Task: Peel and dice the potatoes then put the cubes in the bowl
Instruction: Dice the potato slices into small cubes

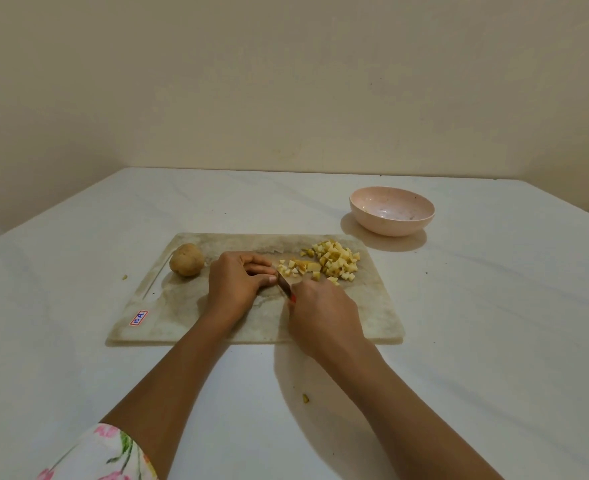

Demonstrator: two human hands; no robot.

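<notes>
On my feed, the right hand [324, 313] is gripping the knife [285, 288], cutting on the cutting board [372, 306] beside 1 heap of potato cubes [336, 261]. The left hand [237, 277] is curling its fingers at the blade; I cannot tell what it is holding. 1 whole potato [186, 259] is lying on the board's left end.

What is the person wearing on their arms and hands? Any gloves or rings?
No gloves: the left hand and right hand are bare, and I see no rings, watch or bracelets. The left arm has a white sleeve with pink flowers and green leaves. No sleeve shows on the right arm.
</notes>
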